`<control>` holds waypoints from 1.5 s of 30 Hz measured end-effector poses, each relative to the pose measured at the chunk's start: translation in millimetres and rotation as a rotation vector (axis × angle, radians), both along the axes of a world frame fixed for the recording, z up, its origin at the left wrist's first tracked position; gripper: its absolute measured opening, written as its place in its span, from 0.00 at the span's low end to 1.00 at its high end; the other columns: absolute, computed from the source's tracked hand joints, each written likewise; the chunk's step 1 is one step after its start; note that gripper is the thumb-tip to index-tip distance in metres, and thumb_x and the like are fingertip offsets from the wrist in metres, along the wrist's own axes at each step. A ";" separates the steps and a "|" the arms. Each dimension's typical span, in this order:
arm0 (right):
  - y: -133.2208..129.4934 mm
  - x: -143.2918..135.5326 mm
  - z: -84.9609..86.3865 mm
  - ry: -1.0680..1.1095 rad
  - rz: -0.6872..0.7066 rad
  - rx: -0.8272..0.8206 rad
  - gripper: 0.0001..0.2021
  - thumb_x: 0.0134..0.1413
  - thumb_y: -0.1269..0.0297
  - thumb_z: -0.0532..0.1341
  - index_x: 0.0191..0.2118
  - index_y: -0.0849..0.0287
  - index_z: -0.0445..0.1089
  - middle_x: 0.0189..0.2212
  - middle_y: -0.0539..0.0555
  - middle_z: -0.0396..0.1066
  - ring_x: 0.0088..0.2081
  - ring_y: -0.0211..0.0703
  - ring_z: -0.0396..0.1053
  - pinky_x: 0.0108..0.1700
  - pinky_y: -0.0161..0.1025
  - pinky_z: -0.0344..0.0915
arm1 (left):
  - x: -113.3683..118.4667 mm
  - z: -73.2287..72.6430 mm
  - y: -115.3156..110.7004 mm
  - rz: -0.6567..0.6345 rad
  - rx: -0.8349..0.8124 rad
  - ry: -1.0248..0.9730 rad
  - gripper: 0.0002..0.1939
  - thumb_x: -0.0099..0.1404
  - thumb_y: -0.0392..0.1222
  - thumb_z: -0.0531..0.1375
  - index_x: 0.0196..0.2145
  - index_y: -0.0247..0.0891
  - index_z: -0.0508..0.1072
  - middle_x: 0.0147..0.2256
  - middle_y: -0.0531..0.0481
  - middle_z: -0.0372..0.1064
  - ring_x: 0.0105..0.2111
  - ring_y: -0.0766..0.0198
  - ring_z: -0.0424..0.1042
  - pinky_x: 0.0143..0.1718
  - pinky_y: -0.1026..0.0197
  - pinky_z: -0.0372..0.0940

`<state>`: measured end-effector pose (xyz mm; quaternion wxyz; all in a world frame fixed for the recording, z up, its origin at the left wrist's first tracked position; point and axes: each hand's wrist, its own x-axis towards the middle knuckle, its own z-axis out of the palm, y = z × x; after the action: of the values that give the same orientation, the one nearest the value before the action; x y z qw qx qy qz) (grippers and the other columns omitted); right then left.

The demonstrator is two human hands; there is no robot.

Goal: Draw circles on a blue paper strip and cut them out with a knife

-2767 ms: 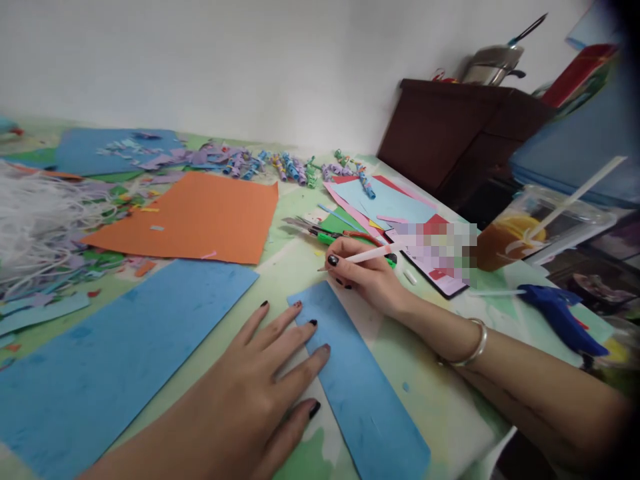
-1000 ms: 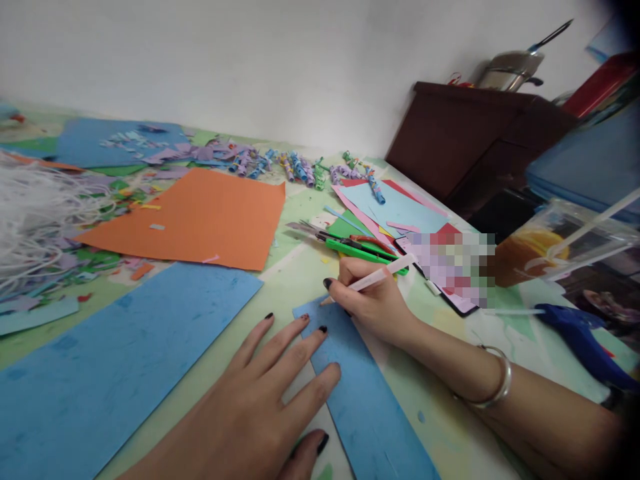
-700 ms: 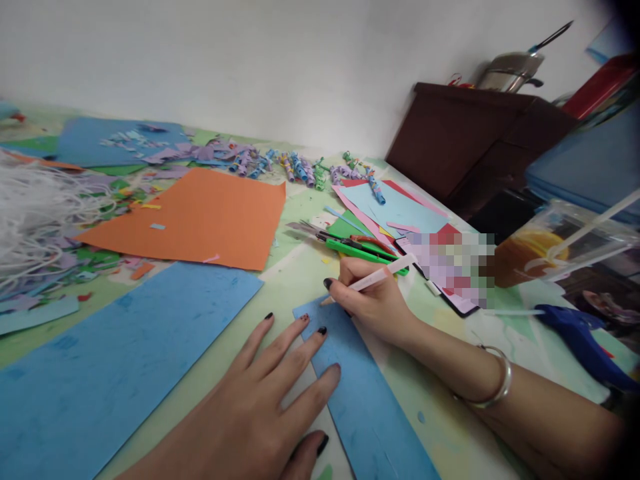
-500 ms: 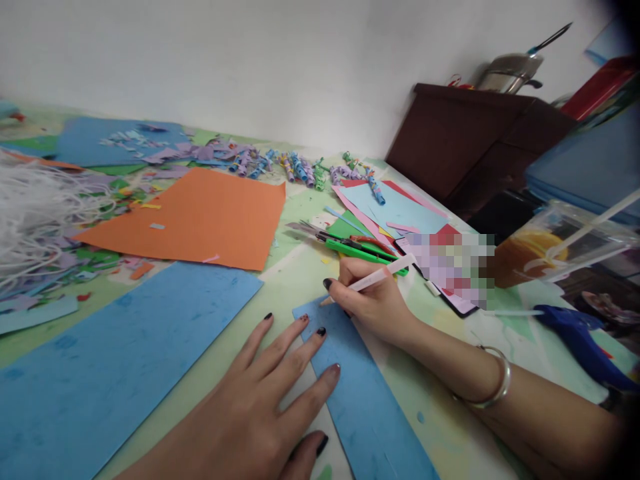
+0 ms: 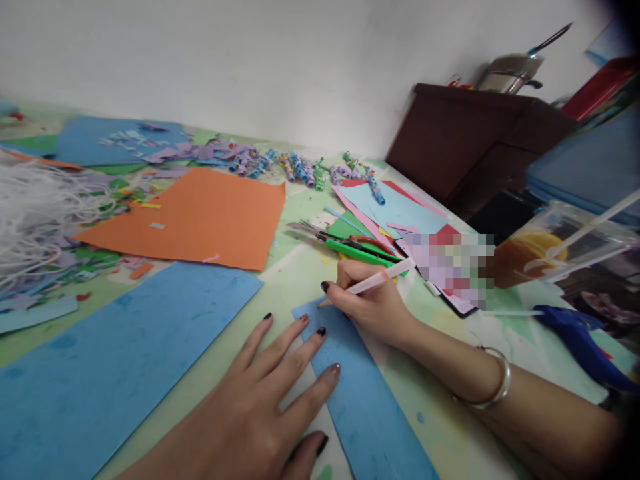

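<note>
My left hand (image 5: 273,393) lies flat with its fingers spread, fingertips resting on the left edge of a narrow blue strip (image 5: 367,407). Near the strip's far end, my right hand (image 5: 373,300) is closed around a pale pink pen (image 5: 383,277), its tip touching the strip. A wide blue sheet (image 5: 115,373) lies to the left, and an orange sheet (image 5: 210,217) is beyond it. Just past my right hand are a green cutter (image 5: 357,249) and dark-bladed scissors (image 5: 315,230).
White string (image 5: 45,213) and paper scraps cover the left side. Small curled paper rolls (image 5: 300,167) line the back. On the right are a phone (image 5: 455,280), a cup with a drink (image 5: 530,250) and a blue-handled tool (image 5: 580,340).
The pen tip has shifted slightly left along the strip's far end, and my right hand has moved a little with it. My left hand has stayed in place.
</note>
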<state>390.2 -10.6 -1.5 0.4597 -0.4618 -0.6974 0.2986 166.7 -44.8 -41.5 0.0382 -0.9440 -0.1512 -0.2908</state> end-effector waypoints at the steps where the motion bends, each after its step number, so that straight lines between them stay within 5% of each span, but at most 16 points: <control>1: -0.1 0.0 0.0 -0.005 0.005 0.001 0.19 0.53 0.69 0.60 0.19 0.55 0.50 0.17 0.43 0.50 0.22 0.33 0.49 0.24 0.34 0.49 | 0.0 0.5 0.1 -0.007 -0.009 0.018 0.23 0.67 0.35 0.54 0.59 0.39 0.71 0.60 0.39 0.68 0.65 0.44 0.61 0.64 0.35 0.57; 29: -0.3 0.7 -1.2 0.012 0.044 0.028 0.19 0.55 0.71 0.60 0.20 0.55 0.50 0.17 0.43 0.50 0.22 0.32 0.48 0.23 0.33 0.48 | 1.0 -4.1 -1.9 0.037 0.045 -0.037 0.24 0.68 0.36 0.51 0.60 0.39 0.70 0.61 0.40 0.67 0.67 0.44 0.56 0.65 0.35 0.54; 34: 0.1 0.8 0.5 0.016 0.065 0.042 0.18 0.53 0.74 0.59 0.20 0.55 0.49 0.17 0.42 0.49 0.22 0.31 0.48 0.23 0.32 0.48 | 2.9 6.6 0.8 -0.002 0.079 0.056 0.23 0.67 0.36 0.53 0.58 0.37 0.72 0.57 0.37 0.71 0.61 0.40 0.67 0.55 0.34 0.68; 45: 1.4 1.2 -1.0 0.002 0.016 0.064 0.18 0.55 0.72 0.59 0.20 0.55 0.50 0.18 0.43 0.49 0.22 0.32 0.48 0.23 0.32 0.48 | 6.4 24.0 1.6 -0.019 0.167 0.122 0.21 0.63 0.34 0.53 0.51 0.35 0.77 0.51 0.35 0.76 0.52 0.36 0.76 0.38 0.33 0.76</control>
<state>391.4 -9.2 -2.5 0.4725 -0.4411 -0.7098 0.2801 173.0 -43.2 -17.5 0.1233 -0.9548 -0.1149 -0.2449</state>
